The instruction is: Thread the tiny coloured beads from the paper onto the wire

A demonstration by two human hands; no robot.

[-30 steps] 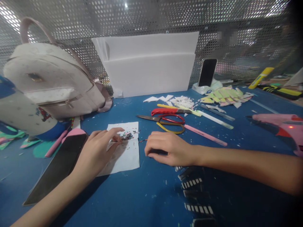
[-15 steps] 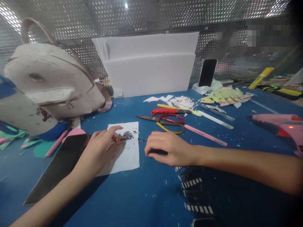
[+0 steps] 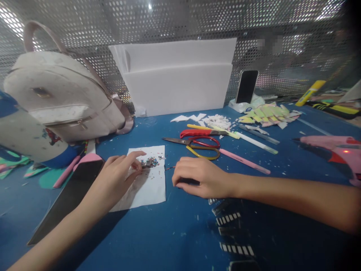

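My left hand (image 3: 118, 171) rests over a creased white sheet of paper (image 3: 155, 188). Its index finger reaches forward, while the thumb and the other fingers curl together; whatever they may pinch is too small to make out. Beside those fingertips lies a small heap of shiny multicoloured bits (image 3: 150, 162), like sequins or glitter. To the right of the paper, my right hand (image 3: 197, 177) is closed around a thin stick (image 3: 170, 168) with a dark reddish tip. The tip points left towards the heap, and the rest of the stick is hidden in the hand.
Scissors (image 3: 194, 142), a red-handled cutter (image 3: 197, 133) and a pink pen (image 3: 245, 162) lie behind my right hand. A pink glue gun (image 3: 332, 145) is at right, striped black-and-white pieces (image 3: 237, 248) in front. A backpack (image 3: 64, 98), mug (image 3: 39, 131) and phone (image 3: 247, 87) stand behind.
My left hand has shifted very slightly left, its thumb drawn back a little. The right hand and stick stay nearly in place.
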